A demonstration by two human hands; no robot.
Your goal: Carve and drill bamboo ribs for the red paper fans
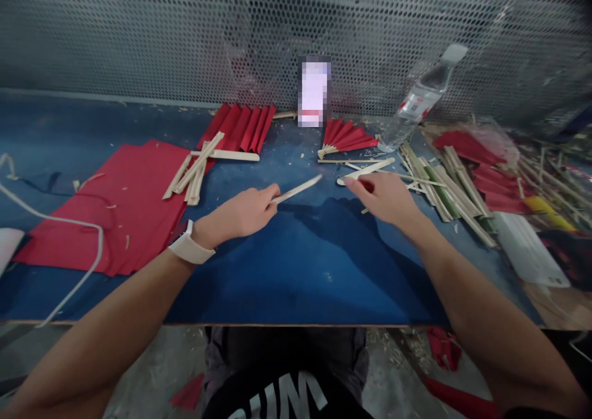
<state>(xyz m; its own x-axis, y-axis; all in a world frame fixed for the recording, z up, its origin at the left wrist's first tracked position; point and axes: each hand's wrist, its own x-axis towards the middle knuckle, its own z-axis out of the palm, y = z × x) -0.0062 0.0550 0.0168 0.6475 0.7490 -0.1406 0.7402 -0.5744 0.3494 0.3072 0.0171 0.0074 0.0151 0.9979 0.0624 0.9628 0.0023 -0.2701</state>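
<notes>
My left hand, with a pale watch band on its wrist, is closed around one end of a flat bamboo strip. The strip points up and to the right above the blue tabletop. My right hand is low over several loose strips, its fingers curled and partly hidden. Its thumb tip is at the end of a wider pale strip; whether it grips this one I cannot make out. Behind lies a small red pleated fan with pale sticks gathered at its lower left end.
At left, bamboo strips lie on stacked red sheets, with pleated red paper behind. A phone leans on the perforated metal panel. A tilted water bottle, bamboo pieces and a white box are right.
</notes>
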